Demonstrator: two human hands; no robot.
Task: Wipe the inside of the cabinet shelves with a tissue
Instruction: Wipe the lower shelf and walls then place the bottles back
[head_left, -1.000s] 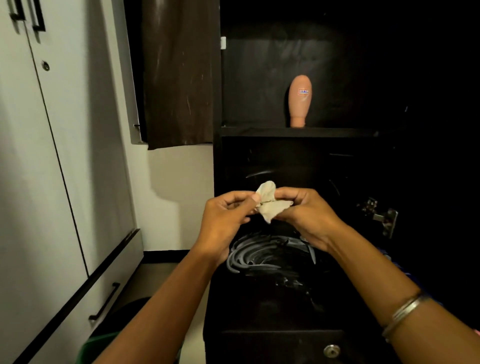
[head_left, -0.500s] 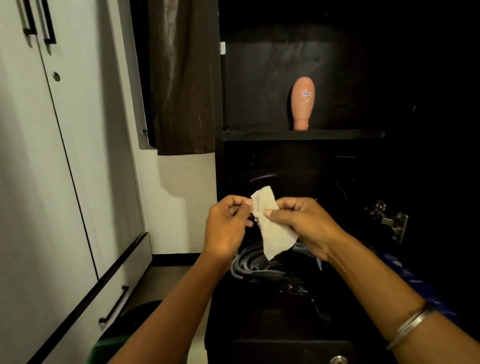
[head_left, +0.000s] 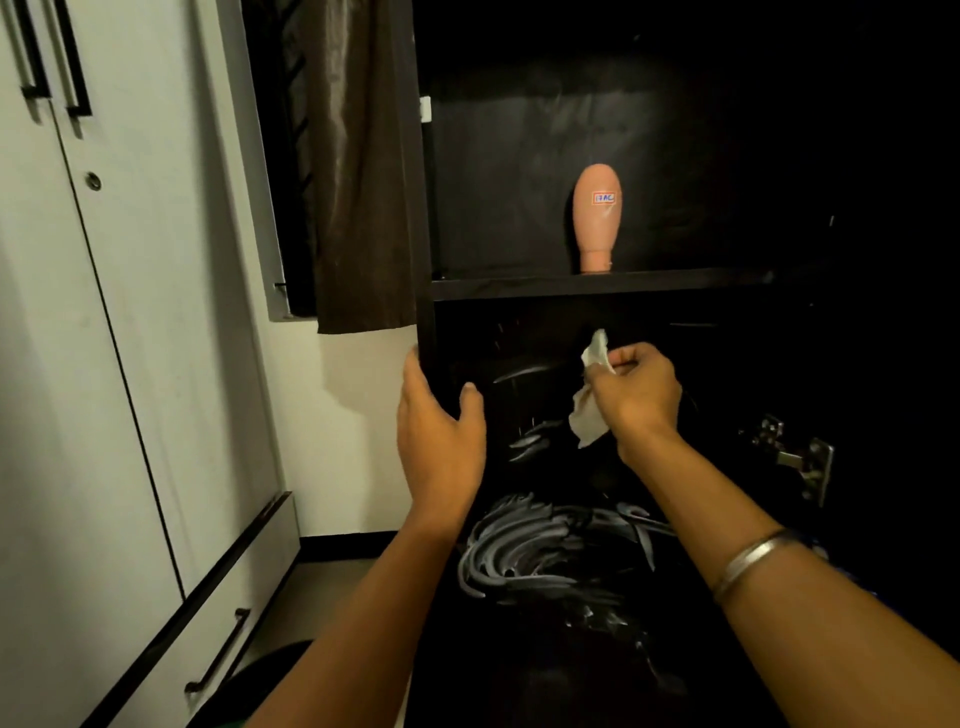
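Both hands were pinching the tissue (head_left: 589, 415) together half a second ago; now the left hand (head_left: 441, 431) is letting go of it and is reaching out to the front left edge of the cabinet (head_left: 426, 322), fingers straight and spread wide, thumb apart, holding nothing. Whether its fingertips are touching the dark upright edge is hard to tell. The right hand (head_left: 636, 395) is gripping the tissue alone, fingers curled round it, and is holding it up in front of the lower compartment, just under the shelf (head_left: 519, 287).

The tissue is looking crumpled and off-white: one small peak is sticking up above the knuckles, and a longer wrinkled flap is hanging down below the palm. Its middle part is hiding inside the fist.

Below the hands, the dark lower surface (head_left: 545, 561) is showing pale curved smears, like wipe marks in dust. On the shelf above, a peach-coloured bottle (head_left: 596, 218) is standing on its cap, with a small label whose writing is too small to read. A metal bangle (head_left: 753, 564) is sitting on the right forearm. A metal hinge (head_left: 795, 457) is showing at the right, against a very dark interior where the walls are hardly showing. To the left, a brown curtain (head_left: 353, 166) is hanging beside the cabinet, and a pale wardrobe (head_left: 130, 312) with black handles is being cut off by the frame edge.
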